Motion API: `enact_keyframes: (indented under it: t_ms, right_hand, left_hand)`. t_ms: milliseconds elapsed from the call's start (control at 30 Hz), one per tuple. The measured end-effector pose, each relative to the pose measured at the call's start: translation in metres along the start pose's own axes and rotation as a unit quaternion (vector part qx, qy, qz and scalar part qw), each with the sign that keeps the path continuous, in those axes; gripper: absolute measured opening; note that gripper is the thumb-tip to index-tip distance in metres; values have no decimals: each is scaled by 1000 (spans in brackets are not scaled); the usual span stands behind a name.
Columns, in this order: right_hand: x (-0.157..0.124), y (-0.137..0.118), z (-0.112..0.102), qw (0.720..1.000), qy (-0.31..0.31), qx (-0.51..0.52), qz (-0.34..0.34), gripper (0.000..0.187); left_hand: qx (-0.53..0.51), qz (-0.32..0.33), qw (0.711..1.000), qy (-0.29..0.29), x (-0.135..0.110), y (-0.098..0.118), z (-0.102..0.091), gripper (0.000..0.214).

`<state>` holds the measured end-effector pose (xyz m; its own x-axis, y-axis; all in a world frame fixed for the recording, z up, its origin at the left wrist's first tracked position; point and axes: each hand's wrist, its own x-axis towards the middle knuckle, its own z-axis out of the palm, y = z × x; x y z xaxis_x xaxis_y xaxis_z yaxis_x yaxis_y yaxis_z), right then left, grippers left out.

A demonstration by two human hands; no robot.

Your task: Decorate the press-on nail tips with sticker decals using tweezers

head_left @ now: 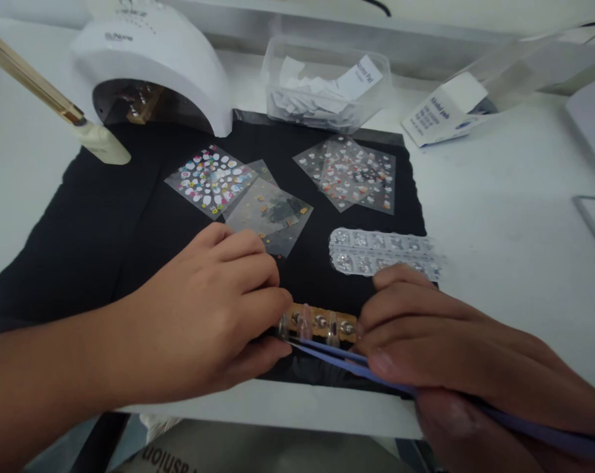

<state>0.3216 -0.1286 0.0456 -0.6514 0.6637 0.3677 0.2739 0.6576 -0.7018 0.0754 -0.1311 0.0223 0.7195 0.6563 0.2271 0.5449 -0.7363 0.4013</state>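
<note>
My left hand pinches the left end of a gold-brown nail tip stand with round metal studs. Clear false nail tips stand on it, one of them pinkish. Blue tweezers are held in my right hand, their points reaching to the nail tip beside my left thumb and forefinger. Whether the points grip anything is too small to tell. The fingers of my right hand also lie close to the stand's right end. Behind that hand is a clear rhinestone case with small compartments.
Nail sticker sheets and more sheets lie on a black cloth. Behind are a white nail lamp, a brush, a plastic tub of alcohol pads, and an alcohol pad box.
</note>
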Motion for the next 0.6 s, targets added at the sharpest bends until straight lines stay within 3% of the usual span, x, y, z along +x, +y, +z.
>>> enact_keyframes:
  t_ms: [433, 600]
  right_hand:
    - [2, 2, 2, 1000, 0, -7, -6, 28]
    - [0, 1, -1, 999, -43, -23, -3, 25]
  left_hand:
    - [0, 1, 1000, 2, 2, 1, -1, 18]
    - [5, -1, 1000, 2, 0, 2, -2, 18]
